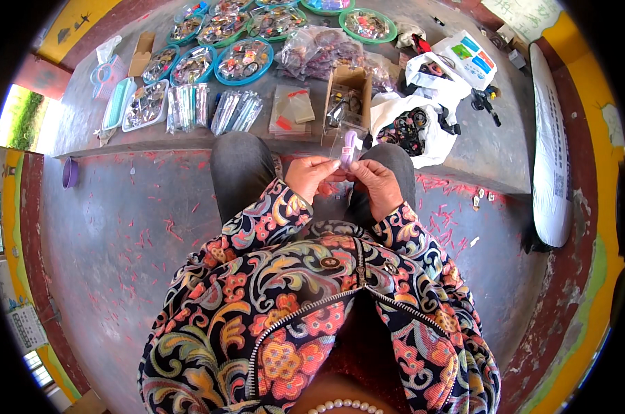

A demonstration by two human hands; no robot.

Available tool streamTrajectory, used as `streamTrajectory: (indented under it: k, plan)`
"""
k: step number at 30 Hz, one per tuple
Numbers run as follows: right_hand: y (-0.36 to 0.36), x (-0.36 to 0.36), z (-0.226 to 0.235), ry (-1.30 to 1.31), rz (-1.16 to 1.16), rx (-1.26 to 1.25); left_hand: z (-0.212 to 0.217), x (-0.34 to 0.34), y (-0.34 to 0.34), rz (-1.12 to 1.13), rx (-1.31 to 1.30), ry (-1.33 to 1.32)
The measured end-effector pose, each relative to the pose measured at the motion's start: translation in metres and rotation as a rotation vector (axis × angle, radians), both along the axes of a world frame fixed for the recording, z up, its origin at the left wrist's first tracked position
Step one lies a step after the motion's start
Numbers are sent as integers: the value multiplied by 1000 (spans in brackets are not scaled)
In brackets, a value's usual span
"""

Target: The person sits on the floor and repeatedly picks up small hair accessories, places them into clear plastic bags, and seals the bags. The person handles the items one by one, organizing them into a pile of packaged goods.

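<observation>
Above my knees, both hands pinch the lower end of a small clear plastic packet (pixel 349 146). Inside it shows a light purple looped item with a small red-and-white label; its exact kind is too small to make out. My left hand (pixel 311 176) grips the packet's lower left side with thumb and forefinger. On the lower right, my right hand (pixel 377 183) holds it the same way, fingers partly hidden behind. Just beyond stands an open cardboard box (pixel 347 103) with dark items in it. Left of the box lies a stack of flat clear bags (pixel 289 119).
Along the raised grey ledge (pixel 181 146) stand several round baskets of small packets, such as a blue basket (pixel 243 61). Bundles of slim packets (pixel 236 112) lie in front. White plastic bags (pixel 422 134) hold black items at right. Red scraps (pixel 440 221) litter the floor.
</observation>
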State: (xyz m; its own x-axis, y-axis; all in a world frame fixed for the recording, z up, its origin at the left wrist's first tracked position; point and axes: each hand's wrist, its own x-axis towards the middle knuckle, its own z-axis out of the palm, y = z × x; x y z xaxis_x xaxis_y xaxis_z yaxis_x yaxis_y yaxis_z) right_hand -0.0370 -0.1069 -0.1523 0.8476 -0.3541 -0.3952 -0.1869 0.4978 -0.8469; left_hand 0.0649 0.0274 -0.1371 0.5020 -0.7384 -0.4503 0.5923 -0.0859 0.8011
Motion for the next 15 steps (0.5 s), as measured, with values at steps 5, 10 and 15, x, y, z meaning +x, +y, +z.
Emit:
streamTrajectory:
  k: [5,10,15]
  plan:
    - [2,2,-5,-119,20,-103,-2,-1,2,46,61,2]
    - [3,1,-4,-167,2,-106,1,0,3,32,45,40]
    - [5,0,-4,-293,-24,-177,2,3,5,35,0,129]
